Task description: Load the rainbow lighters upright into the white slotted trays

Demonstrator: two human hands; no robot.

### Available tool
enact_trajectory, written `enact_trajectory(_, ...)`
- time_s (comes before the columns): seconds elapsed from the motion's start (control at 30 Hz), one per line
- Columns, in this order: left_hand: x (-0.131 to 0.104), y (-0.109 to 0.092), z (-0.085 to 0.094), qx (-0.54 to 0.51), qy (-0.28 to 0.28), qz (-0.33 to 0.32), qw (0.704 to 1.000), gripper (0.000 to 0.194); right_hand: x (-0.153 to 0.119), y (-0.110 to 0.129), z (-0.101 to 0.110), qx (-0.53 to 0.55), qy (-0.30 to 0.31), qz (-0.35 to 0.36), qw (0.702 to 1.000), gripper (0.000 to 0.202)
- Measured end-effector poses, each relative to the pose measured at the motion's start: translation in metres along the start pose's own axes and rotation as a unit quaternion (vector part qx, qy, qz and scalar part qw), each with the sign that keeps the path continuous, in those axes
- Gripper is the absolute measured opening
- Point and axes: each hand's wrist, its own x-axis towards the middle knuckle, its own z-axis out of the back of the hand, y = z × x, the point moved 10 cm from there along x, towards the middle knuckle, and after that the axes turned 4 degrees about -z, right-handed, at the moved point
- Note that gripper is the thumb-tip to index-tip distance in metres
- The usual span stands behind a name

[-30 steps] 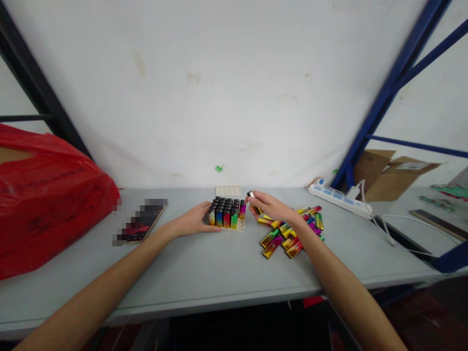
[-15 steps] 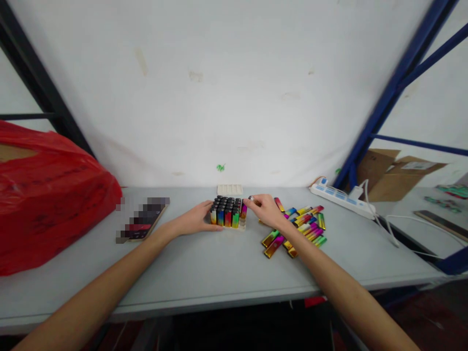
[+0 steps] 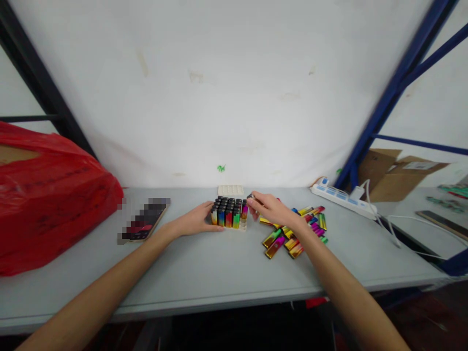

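Observation:
Lighters with black tops (image 3: pixel 228 217) stand upright in tight rows in a pale slotted tray (image 3: pixel 241 227) on the table. My left hand (image 3: pixel 195 219) is closed around the tray's left end, thumb along the front and fingers behind. At the right end, my right hand (image 3: pixel 265 207) pinches a lighter (image 3: pixel 250 196); only its top shows above the fingers, and the rest is hidden. Just left of those fingers stands a purple and gold lighter (image 3: pixel 244 209). A loose pile of shiny coloured lighters (image 3: pixel 274 246) lies under and beside my right forearm.
Behind the rows, a second pale slotted tray (image 3: pixel 230 190) lies near the wall. A phone (image 3: pixel 148 219), partly pixelated, and a red plastic bag (image 3: pixel 54 200) are on the left. A white power strip (image 3: pixel 343 199) with cables and a cardboard box (image 3: pixel 393 178) are on the right.
My right hand has drawn slightly right and away from the purple and gold lighter, which now shows more fully. The left hand keeps its place at the tray.

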Motion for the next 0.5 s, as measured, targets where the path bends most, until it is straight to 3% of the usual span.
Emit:
enact_trajectory(0.17, 0.0, -0.001, 0.0, 0.002, 0.006, 0.001, 1.0, 0.086, 0.001, 0.002, -0.007, -0.104, 0.022, 0.05, 0.993, 0.048)
enact_trajectory(0.37, 0.0, -0.001, -0.001, -0.001, 0.008, 0.004, 1.0, 0.088, 0.004, -0.013, -0.011, -0.061, 0.017, -0.002, 0.998, 0.047)
enact_trajectory(0.5, 0.0, -0.002, -0.001, -0.004, 0.011, 0.007, 1.0, 0.087, 0.003, -0.016, -0.017, -0.083, 0.048, -0.027, 0.995, 0.042)
